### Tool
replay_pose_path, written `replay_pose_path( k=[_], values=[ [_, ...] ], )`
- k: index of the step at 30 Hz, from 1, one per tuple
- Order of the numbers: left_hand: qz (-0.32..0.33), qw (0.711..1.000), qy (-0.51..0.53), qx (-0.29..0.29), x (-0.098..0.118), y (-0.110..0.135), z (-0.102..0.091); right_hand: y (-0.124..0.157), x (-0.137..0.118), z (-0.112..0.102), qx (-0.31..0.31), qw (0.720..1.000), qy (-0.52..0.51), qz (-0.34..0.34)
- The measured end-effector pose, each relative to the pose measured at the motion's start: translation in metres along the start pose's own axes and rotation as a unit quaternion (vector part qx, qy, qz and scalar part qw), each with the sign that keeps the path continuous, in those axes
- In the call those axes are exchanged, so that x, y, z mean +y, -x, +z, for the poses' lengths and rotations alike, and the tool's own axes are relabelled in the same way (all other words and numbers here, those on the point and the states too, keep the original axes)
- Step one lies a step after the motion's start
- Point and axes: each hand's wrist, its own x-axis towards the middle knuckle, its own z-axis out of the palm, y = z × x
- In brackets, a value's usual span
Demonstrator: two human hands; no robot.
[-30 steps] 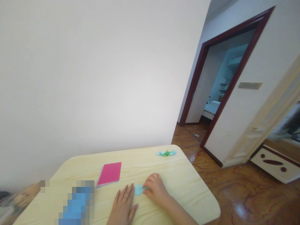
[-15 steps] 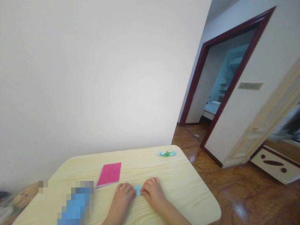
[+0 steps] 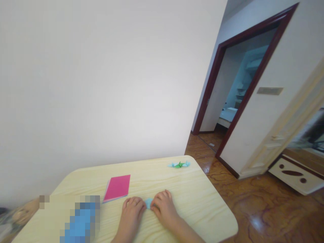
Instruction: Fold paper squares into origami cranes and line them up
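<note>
A small piece of light blue paper [image 3: 148,203] lies low over the table, between my two hands. My left hand [image 3: 132,210] has its fingers curled, with thumb and fingertips closed at the paper's left edge. On the opposite side, my right hand [image 3: 163,205] pinches the right edge of the same paper. Both hands rest on the wooden tabletop [image 3: 202,209]. The fingers cover part of the paper, so its exact folds cannot be made out.
A stack of square paper with a pink sheet [image 3: 117,187] on top lies left of my hands. Small folded blue and green paper pieces [image 3: 179,164] sit near the far right corner. A blurred-out blue thing [image 3: 79,222] is at front left. A white wall [image 3: 113,84] stands behind.
My right hand has shifted slightly toward the left hand, and less of the blue paper shows between them. The whole view has moved a little.
</note>
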Motion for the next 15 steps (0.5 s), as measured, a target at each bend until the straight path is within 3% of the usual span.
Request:
replay_pose_path(
  k=[5,15],
  values=[
    [-0.019,1.0,-0.001,0.006,0.002,-0.001,0.003,-0.002,-0.004,0.006,0.019,0.999,0.022,0.044],
    [-0.036,0.999,0.0,0.013,0.004,0.0,0.005,-0.006,-0.013,0.01,0.046,0.995,0.064,0.067]
  ],
)
